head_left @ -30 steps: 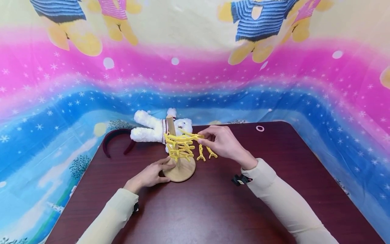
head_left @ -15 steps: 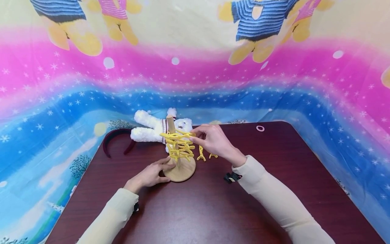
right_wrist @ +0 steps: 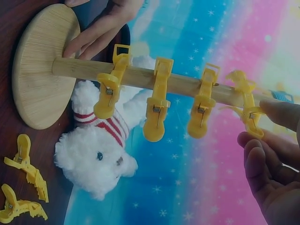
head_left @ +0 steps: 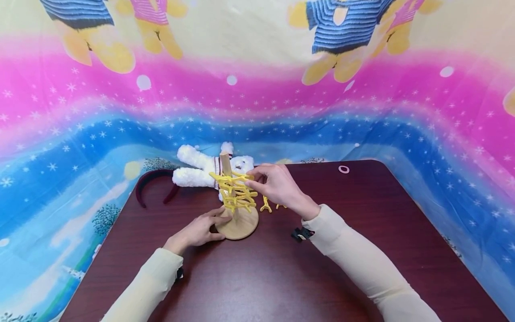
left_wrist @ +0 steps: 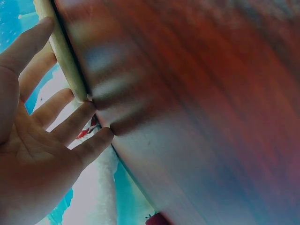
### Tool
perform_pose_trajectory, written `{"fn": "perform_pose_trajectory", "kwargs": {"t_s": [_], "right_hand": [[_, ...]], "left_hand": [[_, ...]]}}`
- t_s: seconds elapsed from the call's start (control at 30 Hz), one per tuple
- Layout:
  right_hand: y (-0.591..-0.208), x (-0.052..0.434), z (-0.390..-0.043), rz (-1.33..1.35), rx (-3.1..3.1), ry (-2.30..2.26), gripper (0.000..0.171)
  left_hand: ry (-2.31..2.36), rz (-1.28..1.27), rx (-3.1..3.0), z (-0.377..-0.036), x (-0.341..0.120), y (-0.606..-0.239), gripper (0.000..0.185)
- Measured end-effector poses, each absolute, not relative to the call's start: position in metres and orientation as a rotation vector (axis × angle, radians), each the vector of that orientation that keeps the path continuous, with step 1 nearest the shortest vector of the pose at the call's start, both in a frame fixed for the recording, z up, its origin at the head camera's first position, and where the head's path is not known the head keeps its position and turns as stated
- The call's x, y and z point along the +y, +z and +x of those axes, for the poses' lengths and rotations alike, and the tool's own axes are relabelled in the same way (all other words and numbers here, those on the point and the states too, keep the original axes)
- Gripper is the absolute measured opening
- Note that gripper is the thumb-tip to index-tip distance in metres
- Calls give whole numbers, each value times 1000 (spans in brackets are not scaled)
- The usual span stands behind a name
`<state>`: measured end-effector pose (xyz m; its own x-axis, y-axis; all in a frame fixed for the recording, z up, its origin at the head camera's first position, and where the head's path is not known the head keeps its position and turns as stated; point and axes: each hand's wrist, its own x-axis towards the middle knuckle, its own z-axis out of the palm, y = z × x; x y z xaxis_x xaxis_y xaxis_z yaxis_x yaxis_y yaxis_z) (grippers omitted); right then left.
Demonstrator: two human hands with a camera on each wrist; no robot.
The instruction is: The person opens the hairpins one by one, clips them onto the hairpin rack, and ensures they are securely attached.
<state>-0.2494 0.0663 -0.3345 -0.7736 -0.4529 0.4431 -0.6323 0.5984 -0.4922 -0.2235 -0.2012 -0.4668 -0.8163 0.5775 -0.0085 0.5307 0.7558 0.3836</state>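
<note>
A wooden stand with a round base and an upright pole stands on the dark red table. Several yellow clips are clamped along the pole. My right hand pinches the topmost yellow clip at the pole, thumb and fingers around its handles. My left hand rests with straight fingers against the base's rim. Two loose yellow clips lie on the table right of the stand, partly hidden behind my right hand.
A white plush bear lies behind the stand, with a dark red headband to its left. A small white ring sits at the table's far right. A colourful printed cloth hangs all around.
My right hand has carried the yellow clip leftward from beside the stand onto the upper part of the pole. The left hand has stayed on the base.
</note>
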Motion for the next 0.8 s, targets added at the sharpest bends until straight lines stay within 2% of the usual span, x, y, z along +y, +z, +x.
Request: {"fn": "perform_pose_trajectory", "kwargs": {"t_s": [0.8], "right_hand": [[-337, 71, -256, 825, -2626, 996, 34]], "left_hand": [[553, 925, 2850, -225, -201, -471, 55]]}}
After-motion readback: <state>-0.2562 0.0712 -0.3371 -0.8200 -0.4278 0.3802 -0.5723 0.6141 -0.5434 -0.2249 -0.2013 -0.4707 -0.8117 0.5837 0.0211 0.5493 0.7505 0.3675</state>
